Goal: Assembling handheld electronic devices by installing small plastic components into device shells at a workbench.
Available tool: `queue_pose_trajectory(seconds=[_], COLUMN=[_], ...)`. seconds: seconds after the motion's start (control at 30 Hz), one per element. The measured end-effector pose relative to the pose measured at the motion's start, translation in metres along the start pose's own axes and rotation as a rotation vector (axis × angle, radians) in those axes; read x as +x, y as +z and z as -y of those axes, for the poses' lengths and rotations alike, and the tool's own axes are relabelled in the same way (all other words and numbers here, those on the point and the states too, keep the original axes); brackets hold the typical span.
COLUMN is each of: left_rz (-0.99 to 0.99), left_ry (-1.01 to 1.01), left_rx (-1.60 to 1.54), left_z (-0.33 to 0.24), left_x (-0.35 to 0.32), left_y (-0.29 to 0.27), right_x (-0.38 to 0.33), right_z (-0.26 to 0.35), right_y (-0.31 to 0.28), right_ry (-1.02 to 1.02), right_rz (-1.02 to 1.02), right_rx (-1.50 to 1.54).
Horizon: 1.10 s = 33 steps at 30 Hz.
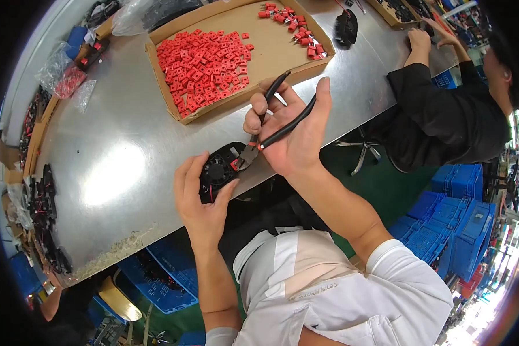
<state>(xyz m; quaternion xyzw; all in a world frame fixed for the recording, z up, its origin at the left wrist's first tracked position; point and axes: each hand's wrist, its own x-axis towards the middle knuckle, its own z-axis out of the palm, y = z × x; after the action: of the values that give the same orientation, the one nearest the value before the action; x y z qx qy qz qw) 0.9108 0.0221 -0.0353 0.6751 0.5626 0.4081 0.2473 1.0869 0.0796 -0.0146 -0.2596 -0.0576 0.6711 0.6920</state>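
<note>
My left hand (199, 196) grips a black plastic housing with a round fan (216, 171) at the table's near edge, thumb on one side and fingers on the other. My right hand (294, 127) holds pliers (285, 128) with black handles spread apart, palm turned up and thumb stretched along one handle. The pliers' metal jaws (247, 155) rest at a small red part (234, 165) at the housing's right end. Whether the jaws pinch that red part I cannot tell.
A shallow cardboard tray (213, 109) holds many red square pieces and several red connectors with metal pins. Another black housing (346, 27) lies right of it. Black parts (43, 213) line the table's left edge. A co-worker (444, 109) sits at right, near stacked blue crates (444, 225).
</note>
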Motion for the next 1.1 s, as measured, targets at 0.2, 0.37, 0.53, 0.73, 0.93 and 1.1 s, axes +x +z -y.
queue_pose_trajectory(seconds=[0.2, 0.37, 0.53, 0.73, 0.93, 1.1], left_rz=[-0.020, -0.037, 0.023, 0.105, 0.079, -0.003], left_ry=[0.034, 0.037, 0.009, -0.051, -0.043, 0.031], left_rx=[0.004, 0.027, -0.003, -0.062, -0.028, 0.037], left_z=[0.010, 0.017, 0.017, 0.014, 0.013, 0.008], left_x=[-0.003, -0.007, -0.006, -0.005, -0.008, -0.011], left_y=[0.001, -0.001, -0.006, -0.008, -0.004, 0.005], right_x=[0.008, 0.011, 0.013, 0.013, 0.011, 0.008], right_z=[-0.007, -0.004, -0.002, -0.008, -0.008, -0.005], right_y=[-0.006, -0.005, -0.011, -0.015, -0.014, -0.011], right_ry=[0.046, 0.110, -0.003, -0.063, -0.121, -0.180], right_rz=[-0.054, 0.088, 0.123, 0.054, -0.023, -0.050], right_rx=[0.021, 0.008, -0.094, 0.033, 0.017, 0.008])
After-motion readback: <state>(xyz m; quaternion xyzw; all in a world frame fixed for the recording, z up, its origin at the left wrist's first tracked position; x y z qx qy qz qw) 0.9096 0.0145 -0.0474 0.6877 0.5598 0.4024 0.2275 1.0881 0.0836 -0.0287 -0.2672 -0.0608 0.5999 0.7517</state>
